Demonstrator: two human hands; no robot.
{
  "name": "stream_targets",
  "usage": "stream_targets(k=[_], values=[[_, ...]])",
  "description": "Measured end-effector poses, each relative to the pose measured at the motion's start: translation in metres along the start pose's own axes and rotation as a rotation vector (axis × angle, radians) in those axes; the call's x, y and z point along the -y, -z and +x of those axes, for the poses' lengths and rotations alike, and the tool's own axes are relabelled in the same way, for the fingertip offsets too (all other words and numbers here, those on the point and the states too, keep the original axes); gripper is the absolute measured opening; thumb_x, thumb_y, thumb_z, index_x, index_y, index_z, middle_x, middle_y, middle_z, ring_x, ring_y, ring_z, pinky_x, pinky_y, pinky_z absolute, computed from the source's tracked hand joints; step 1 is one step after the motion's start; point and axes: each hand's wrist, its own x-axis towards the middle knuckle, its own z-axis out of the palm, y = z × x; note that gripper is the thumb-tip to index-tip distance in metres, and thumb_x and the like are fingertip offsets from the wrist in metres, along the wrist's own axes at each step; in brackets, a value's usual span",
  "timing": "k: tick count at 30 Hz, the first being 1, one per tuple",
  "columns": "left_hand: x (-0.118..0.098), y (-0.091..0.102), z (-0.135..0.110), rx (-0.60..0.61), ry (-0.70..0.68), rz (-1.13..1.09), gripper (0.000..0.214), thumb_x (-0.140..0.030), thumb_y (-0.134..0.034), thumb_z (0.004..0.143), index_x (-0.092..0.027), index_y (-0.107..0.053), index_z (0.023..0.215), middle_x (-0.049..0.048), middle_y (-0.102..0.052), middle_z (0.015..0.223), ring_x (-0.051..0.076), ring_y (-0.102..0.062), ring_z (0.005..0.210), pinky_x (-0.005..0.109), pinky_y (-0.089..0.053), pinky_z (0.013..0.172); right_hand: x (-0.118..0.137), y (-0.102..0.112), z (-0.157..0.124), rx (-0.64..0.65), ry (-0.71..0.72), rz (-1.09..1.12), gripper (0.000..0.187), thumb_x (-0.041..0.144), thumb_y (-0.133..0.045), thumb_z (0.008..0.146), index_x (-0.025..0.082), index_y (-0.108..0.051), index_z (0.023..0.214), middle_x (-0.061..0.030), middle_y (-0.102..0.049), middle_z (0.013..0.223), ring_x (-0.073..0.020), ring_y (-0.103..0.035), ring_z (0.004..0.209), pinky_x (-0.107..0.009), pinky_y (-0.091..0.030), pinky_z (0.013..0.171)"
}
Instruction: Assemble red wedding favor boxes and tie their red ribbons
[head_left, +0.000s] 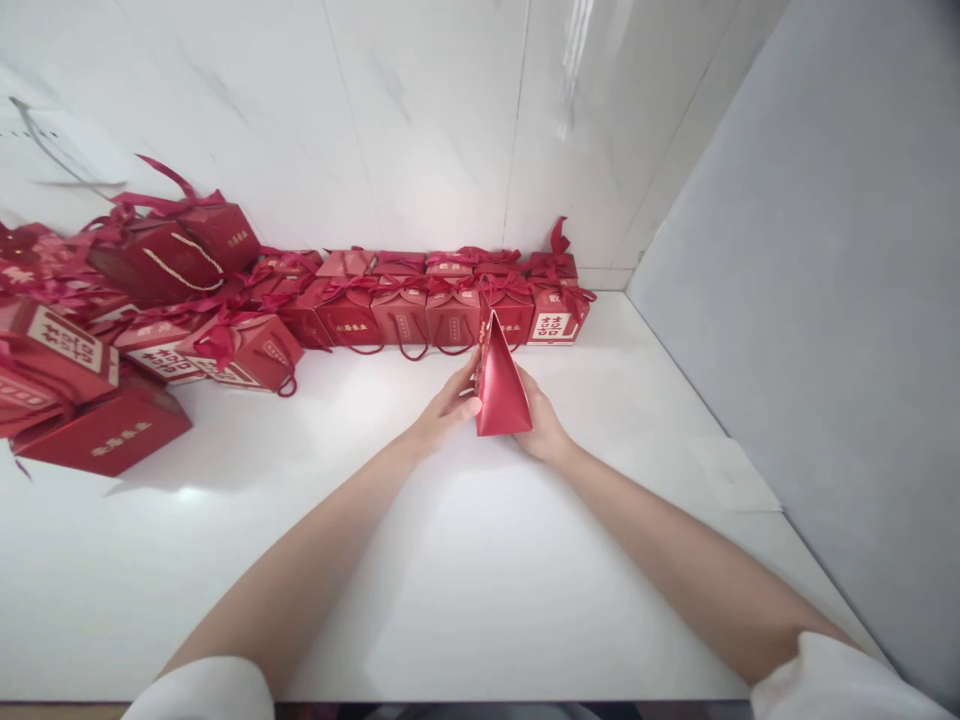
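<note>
Between my two hands stands a red gift box (503, 395), its smooth triangular side facing me and its top narrowing to a ridge. My left hand (448, 402) grips the box's left face, thumb near the front edge. On the opposite face my right hand (544, 425) presses in, with most of its fingers hidden behind the box. Just beyond it, a row of red gift boxes (400, 312) with ribbons and cord handles lines the wall. The row's right end is a box with a white printed panel (553, 326).
More ribboned red boxes pile up at the left, with a large box (112, 425) in front and a dark red bag with pale rope handles (180, 250) behind. A marble-patterned wall (420, 130) bounds the white table (360, 600) at the back, a grey panel (825, 250) at the right.
</note>
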Motion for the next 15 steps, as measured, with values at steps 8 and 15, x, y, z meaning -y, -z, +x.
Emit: stream_targets(k=[8,15], values=[[-0.004,0.002,-0.001,0.005,0.025,0.006,0.076,-0.054,-0.075,0.076,-0.023,-0.051,0.141,0.0098,-0.054,0.139,0.03,-0.053,0.123,0.034,-0.041,0.103,0.015,0.004,0.001,0.002,-0.052,0.067,0.063,0.031,-0.069,0.079,0.02,-0.049,0.137,-0.0135,-0.06,0.132,-0.0299,-0.058,0.119,-0.044,-0.05,0.098],[0.012,0.015,0.007,-0.379,0.169,-0.384,0.038,-0.044,-0.067,0.082,-0.018,-0.067,0.109,0.0074,-0.07,0.113,0.03,-0.057,0.121,0.042,-0.047,0.102,0.004,0.001,0.0,-0.083,-0.174,0.118,0.057,0.033,-0.067,0.08,0.019,-0.047,0.132,-0.0092,-0.065,0.112,-0.0166,-0.064,0.079,-0.029,-0.056,0.067]])
